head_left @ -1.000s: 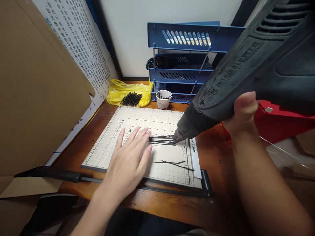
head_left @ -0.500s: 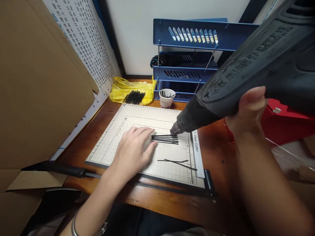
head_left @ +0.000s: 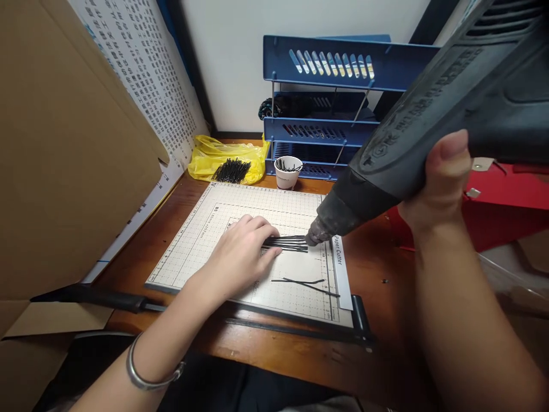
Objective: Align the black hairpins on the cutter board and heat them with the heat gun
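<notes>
My left hand (head_left: 246, 252) rests on the paper cutter board (head_left: 244, 209), its thumb and fingers closed round the left ends of several thin black strips (head_left: 294, 242) lying side by side. My right hand (head_left: 441, 177) grips a large dark heat gun (head_left: 412, 137). The gun points down and left, and its nozzle (head_left: 316, 233) is at the right ends of the strips; whether it touches them I cannot tell. Nearer the front of the board, a few loose black strips (head_left: 306, 282) lie crossed.
Behind the board are a paper cup (head_left: 287, 177) of black pieces, a yellow bag (head_left: 199, 163) under a black pile (head_left: 231, 170), and blue trays (head_left: 317, 129). Cardboard (head_left: 77, 160) stands left, the cutter handle (head_left: 107, 298) front left, a red item (head_left: 506, 194) right.
The heat gun's nozzle has moved slightly right and down relative to the strips. My left hand has shifted a little to the right along them. The whole view has moved slightly.
</notes>
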### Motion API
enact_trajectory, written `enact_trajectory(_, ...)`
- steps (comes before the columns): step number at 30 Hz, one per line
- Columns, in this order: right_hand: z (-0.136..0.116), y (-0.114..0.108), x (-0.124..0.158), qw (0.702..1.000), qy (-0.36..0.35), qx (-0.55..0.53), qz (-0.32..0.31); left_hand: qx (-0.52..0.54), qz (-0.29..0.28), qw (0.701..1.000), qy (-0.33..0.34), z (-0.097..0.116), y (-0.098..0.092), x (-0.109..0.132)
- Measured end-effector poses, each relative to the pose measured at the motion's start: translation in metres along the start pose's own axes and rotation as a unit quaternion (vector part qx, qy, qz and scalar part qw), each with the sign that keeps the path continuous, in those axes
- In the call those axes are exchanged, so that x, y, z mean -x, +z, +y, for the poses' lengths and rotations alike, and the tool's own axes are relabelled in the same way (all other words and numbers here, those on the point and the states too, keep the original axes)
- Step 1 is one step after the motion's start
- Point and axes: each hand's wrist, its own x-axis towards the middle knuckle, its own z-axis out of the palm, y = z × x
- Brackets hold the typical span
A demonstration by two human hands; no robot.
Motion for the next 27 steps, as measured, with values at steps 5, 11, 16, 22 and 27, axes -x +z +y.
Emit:
enact_trajectory(5, 0.004, -0.005, 0.001, 0.999, -0.041, -0.011, -0.019, -0.031, -0.008, 0.999, 0.031, 0.0, 0.003, -0.008)
enact_trajectory(11, 0.019, -0.008, -0.004, 0.993, -0.115, 0.015, -0.033, -0.013, 0.012, 1.0, 0.021, -0.008, 0.007, -0.027)
enact_trajectory(16, 0.025, -0.013, -0.003, 0.995, -0.077, 0.066, -0.014, 0.008, 0.026, 1.0, 0.007, -0.014, 0.009, -0.032)
enact_trajectory(22, 0.013, -0.007, -0.002, 0.996, -0.08, 0.018, -0.022, 0.044, 0.03, 0.999, 0.004, -0.016, 0.006, -0.025)
enact_trajectory(27, 0.005, -0.003, 0.004, 0.998, 0.015, 0.063, -0.004, 0.057, 0.021, 0.998, 0.002, -0.014, 0.002, -0.019)
